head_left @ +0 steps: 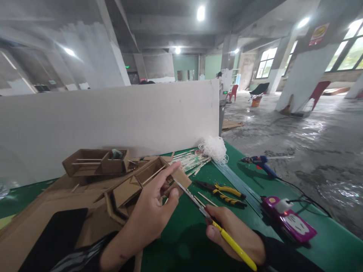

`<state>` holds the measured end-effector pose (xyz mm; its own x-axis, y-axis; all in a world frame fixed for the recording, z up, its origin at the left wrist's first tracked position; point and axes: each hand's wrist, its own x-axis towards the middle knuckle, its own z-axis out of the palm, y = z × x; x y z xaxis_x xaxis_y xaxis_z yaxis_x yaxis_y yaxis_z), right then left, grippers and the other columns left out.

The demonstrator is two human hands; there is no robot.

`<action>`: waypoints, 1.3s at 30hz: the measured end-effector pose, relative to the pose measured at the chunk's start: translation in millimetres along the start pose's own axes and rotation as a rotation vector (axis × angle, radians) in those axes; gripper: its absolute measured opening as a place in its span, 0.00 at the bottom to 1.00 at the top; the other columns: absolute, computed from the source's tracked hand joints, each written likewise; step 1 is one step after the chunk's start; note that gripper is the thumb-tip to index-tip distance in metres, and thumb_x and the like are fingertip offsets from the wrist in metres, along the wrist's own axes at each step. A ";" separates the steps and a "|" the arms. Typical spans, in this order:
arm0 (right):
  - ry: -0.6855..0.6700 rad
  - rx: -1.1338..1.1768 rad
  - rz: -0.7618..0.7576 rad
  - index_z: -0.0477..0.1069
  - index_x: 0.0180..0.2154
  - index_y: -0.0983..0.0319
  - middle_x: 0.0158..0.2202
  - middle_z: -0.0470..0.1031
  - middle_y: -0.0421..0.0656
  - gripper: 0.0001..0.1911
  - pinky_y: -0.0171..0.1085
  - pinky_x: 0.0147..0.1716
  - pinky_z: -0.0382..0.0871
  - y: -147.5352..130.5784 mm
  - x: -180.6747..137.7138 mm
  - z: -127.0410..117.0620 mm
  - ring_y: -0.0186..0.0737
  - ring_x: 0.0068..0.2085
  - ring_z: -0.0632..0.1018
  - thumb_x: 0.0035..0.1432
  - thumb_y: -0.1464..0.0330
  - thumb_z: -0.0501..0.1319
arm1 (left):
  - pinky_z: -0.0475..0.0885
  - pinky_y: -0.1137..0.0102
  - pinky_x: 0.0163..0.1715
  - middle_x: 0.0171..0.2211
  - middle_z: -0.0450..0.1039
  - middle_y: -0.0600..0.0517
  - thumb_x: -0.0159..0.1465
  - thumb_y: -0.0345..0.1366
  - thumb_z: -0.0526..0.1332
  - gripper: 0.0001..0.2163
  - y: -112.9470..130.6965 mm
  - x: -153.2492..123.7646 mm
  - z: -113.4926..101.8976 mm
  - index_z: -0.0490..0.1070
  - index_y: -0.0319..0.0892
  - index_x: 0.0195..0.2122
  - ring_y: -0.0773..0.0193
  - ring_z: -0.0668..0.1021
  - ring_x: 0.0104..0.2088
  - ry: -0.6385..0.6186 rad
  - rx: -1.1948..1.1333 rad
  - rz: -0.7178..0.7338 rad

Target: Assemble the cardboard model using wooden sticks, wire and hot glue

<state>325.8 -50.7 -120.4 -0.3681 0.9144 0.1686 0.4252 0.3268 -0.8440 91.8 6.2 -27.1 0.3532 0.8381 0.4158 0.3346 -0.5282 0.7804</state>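
Note:
My left hand (154, 204) reaches in from the lower left, thumb and fingers closed on a small piece of cardboard (184, 179). In my right hand (235, 230) is a utility knife (231, 241) with a yellow handle, its metal blade angled up and left against the cardboard piece. A cardboard box frame (126, 190) with a thin stick across it lies behind my left hand, which partly hides it. Pliers with yellow-and-black handles (224, 190) lie beyond my right hand, near a few loose wooden sticks (207, 198).
Farther back sit a divided cardboard box (85, 162), a bundle of sticks (188, 160) and tangled white string (214, 149). To the right are clear glue sticks (241, 185), a blue glue gun (262, 164) and a purple power strip (289, 221). A white panel (113, 117) borders the green table (176, 245).

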 end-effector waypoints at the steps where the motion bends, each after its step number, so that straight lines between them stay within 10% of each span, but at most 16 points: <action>1: 0.001 0.001 0.008 0.61 0.33 0.59 0.28 0.62 0.37 0.34 0.37 0.28 0.53 0.5 0.1 0.4 0.35 0.29 0.61 0.65 0.34 0.49 | 0.78 0.64 0.50 0.56 0.77 0.46 0.69 0.34 0.60 0.26 -0.3 -0.3 -0.1 0.68 0.48 0.69 0.60 0.81 0.42 -0.001 0.002 -0.003; 12: -0.026 0.031 0.056 0.61 0.32 0.59 0.27 0.59 0.35 0.36 0.37 0.27 0.51 -1.8 -0.4 1.2 0.34 0.28 0.58 0.64 0.32 0.47 | 0.72 0.65 0.62 0.67 0.72 0.48 0.72 0.33 0.59 0.26 -6.5 -1.5 4.2 0.65 0.51 0.70 0.56 0.77 0.63 -0.007 -0.135 -0.004; 23: -0.021 -0.010 0.050 0.61 0.32 0.59 0.28 0.62 0.37 0.36 0.38 0.29 0.55 -5.4 0.5 -0.3 0.35 0.28 0.61 0.65 0.33 0.46 | 0.78 0.65 0.54 0.64 0.74 0.45 0.71 0.34 0.60 0.26 -3.3 -0.9 3.7 0.65 0.47 0.71 0.58 0.83 0.49 -0.015 -0.113 -0.051; 39: -0.024 0.001 0.120 0.59 0.29 0.58 0.26 0.57 0.36 0.36 0.38 0.27 0.50 -12.4 -1.0 -0.5 0.34 0.28 0.57 0.64 0.32 0.47 | 0.75 0.65 0.59 0.68 0.70 0.46 0.72 0.33 0.60 0.26 -5.0 -0.7 6.1 0.65 0.48 0.71 0.57 0.80 0.57 -0.002 -0.161 -0.052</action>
<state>321.3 -55.6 -109.8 -0.3343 0.9409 0.0536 0.4664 0.2146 -0.8581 95.2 7.4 -34.1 0.3406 0.8634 0.3722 0.2086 -0.4553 0.8655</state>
